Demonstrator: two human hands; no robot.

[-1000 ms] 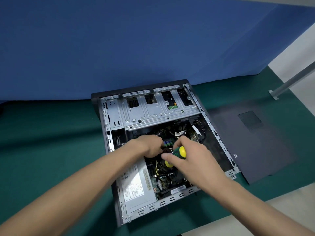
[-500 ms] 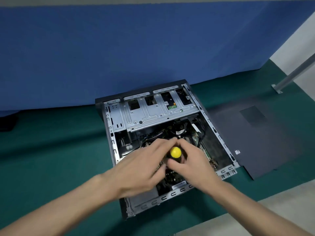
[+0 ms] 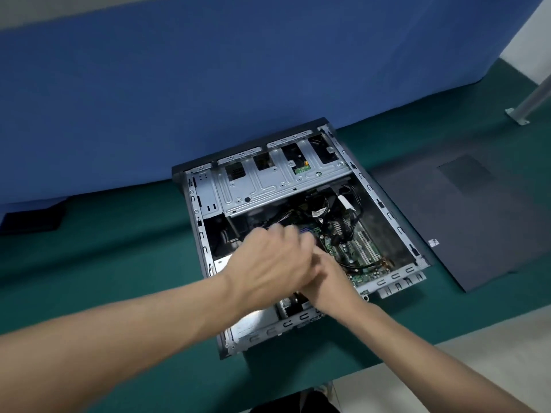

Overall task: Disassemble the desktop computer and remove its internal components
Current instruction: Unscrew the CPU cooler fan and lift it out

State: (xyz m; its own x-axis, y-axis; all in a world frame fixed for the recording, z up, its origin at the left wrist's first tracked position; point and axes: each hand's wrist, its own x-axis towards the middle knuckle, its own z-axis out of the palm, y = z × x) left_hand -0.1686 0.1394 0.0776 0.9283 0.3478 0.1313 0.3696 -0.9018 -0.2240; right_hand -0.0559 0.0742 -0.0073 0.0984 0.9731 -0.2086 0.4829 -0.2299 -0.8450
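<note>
- Head view, the only one: the desktop computer (image 3: pixel 298 228) lies open on its side at the middle of the green table (image 3: pixel 104 263), its drive cage (image 3: pixel 280 183) at the case's 12 o'clock edge and the motherboard (image 3: pixel 354 248) bare toward 3 o'clock.
- Half a second ago a yellow-capped screwdriver stood up between the two hands; now it is out of sight, covered by the left hand (image 3: pixel 268 263), which has slid across from 9 o'clock and lies over the right hand (image 3: pixel 328 278).
- Left hand: blurred with motion, fingers curled toward 1 o'clock over the board. I cannot tell whether it grips the tool or anything else.
- Right hand: tucked beneath the left, knuckles showing only at its 4 o'clock side. What it holds is hidden, so its state cannot be told either.
- More of the board and the black cables (image 3: pixel 331 222) is uncovered at 2 o'clock of the hands than a second ago, and the camera has tipped lower.
- My reading: the hands are bearing down together on a fastener near the case's middle, so a component there is being freed and none looks lifted out yet.
- Removed side panel (image 3: pixel 465 222) lies flat at 3 o'clock of the case, just beside it.
</note>
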